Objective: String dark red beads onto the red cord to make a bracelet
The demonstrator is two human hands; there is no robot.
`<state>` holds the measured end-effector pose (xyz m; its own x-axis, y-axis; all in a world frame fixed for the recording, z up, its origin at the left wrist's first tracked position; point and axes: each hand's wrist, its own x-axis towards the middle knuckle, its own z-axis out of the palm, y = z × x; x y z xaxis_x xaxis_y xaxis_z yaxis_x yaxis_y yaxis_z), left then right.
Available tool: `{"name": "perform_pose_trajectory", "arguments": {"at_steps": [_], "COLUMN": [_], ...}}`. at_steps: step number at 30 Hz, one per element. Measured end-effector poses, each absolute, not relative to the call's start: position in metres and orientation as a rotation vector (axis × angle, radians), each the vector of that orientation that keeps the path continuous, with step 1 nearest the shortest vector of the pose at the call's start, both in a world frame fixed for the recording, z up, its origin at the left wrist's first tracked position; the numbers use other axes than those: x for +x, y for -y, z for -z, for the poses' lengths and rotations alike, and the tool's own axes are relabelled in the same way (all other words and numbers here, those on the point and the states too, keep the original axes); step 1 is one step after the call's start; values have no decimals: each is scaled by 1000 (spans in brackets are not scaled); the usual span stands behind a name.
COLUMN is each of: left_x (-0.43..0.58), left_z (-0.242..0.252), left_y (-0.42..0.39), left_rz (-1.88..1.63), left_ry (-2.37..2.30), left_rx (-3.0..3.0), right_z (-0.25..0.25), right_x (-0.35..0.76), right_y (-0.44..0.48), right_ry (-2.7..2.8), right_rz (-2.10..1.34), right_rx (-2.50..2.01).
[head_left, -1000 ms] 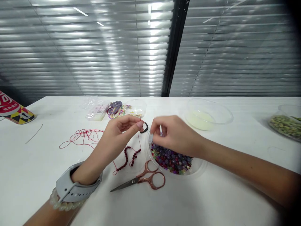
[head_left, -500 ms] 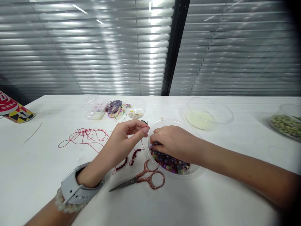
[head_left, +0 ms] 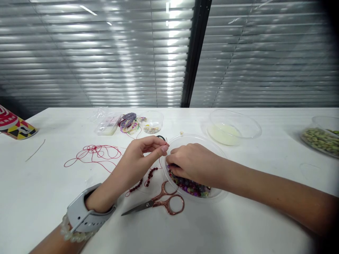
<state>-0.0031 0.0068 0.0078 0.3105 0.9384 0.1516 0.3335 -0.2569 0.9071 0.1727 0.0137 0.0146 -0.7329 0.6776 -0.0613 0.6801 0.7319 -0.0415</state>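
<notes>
My left hand [head_left: 144,155] pinches a thin red cord [head_left: 160,162] between thumb and forefinger, just left of a clear round bowl [head_left: 212,146]. Dark red beads [head_left: 151,176] sit on the cord below that hand. Inside the bowl lie mixed beads [head_left: 189,185] in purple, red, green and yellow. My right hand [head_left: 193,160] reaches down into the bowl with its fingers curled among the beads; whatever its fingertips hold is hidden. A pair of scissors [head_left: 159,201] with copper-coloured handles rests on the table in front of both hands.
Loose red cord [head_left: 95,151] lies tangled on the left. Behind are a plastic packet [head_left: 107,123], bracelets [head_left: 129,121] and a small clear dish [head_left: 156,121]. A pale yellow dish [head_left: 225,134] and a container of green beads [head_left: 320,139] stand to the right. A patterned can [head_left: 18,127] is far left.
My right hand has shifted slightly left and down within the bowl, its fingers deeper among the beads. The left hand keeps its pinch on the cord. The view has moved slightly.
</notes>
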Motion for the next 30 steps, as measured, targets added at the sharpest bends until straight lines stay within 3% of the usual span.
{"name": "perform_pose_trajectory", "arguments": {"at_steps": [30], "left_x": [-3], "left_z": [-7], "left_y": [-7], "left_rz": [-937], "left_ry": [-1143], "left_rx": [1702], "right_z": [-14], "right_x": [175], "right_y": [-16], "right_ry": [-2925], "right_rz": [292], "right_rx": [1145]}}
